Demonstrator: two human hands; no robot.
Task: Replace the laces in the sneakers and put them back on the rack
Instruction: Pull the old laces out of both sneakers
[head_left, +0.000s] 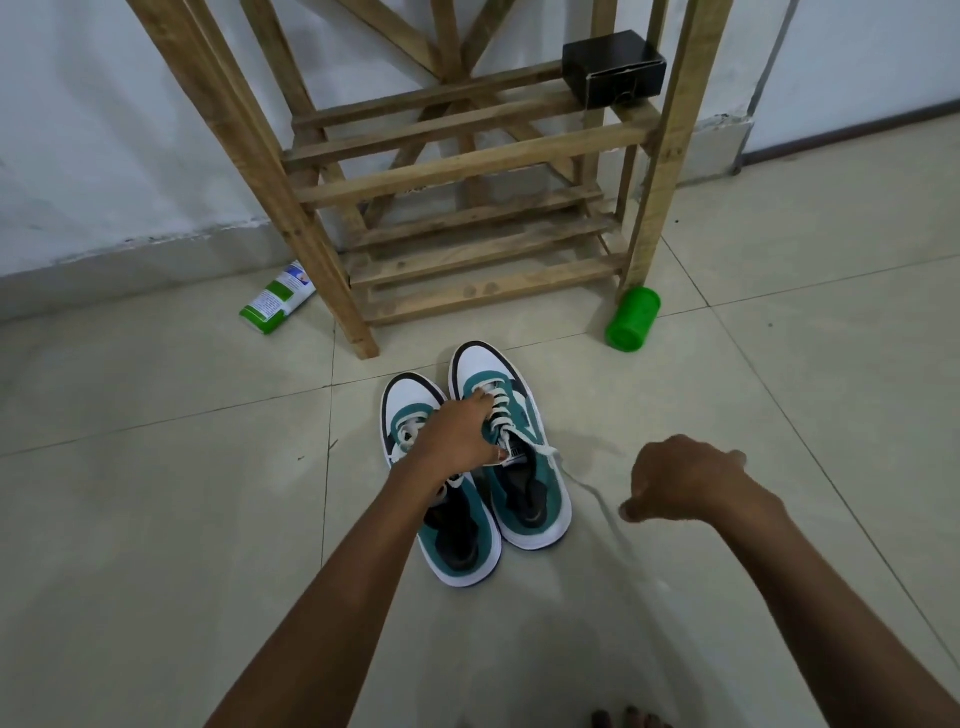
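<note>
Two white and teal sneakers stand side by side on the tiled floor, toes toward the rack: the left sneaker (452, 540) and the right sneaker (524, 499). My left hand (457, 434) lies across both, its fingers curled into the laced area of the right sneaker. A white lace (582, 483) runs, blurred, from the right sneaker's top eyelets toward my right hand (685, 480), which is curled and pulls the lace out to the right. The wooden rack (467, 171) stands just behind the shoes.
A black box (613, 65) sits on the rack's upper shelf at the right. A green cylinder (632, 318) lies by the rack's right leg and a green and white tube (278, 299) by its left leg. My toes (628, 719) show at the bottom edge.
</note>
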